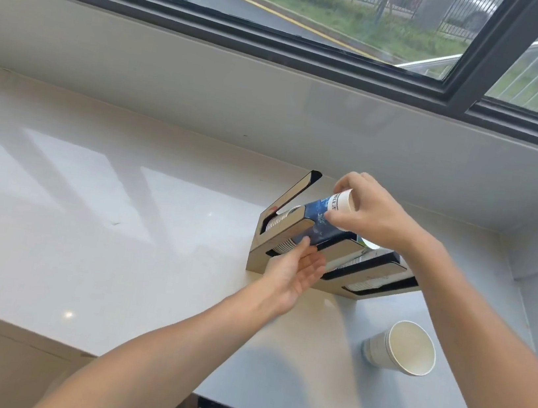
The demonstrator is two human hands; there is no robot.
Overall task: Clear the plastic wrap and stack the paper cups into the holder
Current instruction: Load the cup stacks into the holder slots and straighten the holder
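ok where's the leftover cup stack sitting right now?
In the head view, the loose cup stack lies on its side on the counter, lower right, nearer the person than the cup holder and just left of the right forearm, with neither hand touching it.

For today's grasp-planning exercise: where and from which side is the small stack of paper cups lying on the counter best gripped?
Grip the stack of paper cups around its side wall just behind the rim, coming from above: it lies tipped over, its open mouth facing the camera.
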